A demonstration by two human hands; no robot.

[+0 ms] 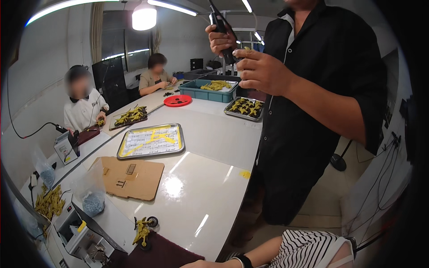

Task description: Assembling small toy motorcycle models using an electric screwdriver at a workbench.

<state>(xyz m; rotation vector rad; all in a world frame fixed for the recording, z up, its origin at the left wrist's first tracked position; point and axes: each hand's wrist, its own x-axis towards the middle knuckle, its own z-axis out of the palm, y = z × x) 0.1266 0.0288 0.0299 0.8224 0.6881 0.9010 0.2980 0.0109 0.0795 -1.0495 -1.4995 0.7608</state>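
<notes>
My right arm point(263, 254), in a striped sleeve with a black wristband, reaches in from the lower right. My right hand point(193, 264) is cut off by the lower edge beside a maroon mat point(174, 251), so its fingers are hidden. My left hand is out of sight. A yellow-green model motorcycle point(143, 230) with black wheels stands at the far edge of the mat. To its left is a grey-white benchtop machine point(85, 239) with a metal mechanism in front.
At right stands a person in black point(308, 116), holding a black electric screwdriver point(220, 33). Two seated people work farther back. Across the white table lie cardboard point(134, 178), a metal tray point(151, 156), a red dish point(178, 101), a teal crate point(205, 94), bags of blue-grey pellets point(93, 204) and yellow-green parts point(49, 203).
</notes>
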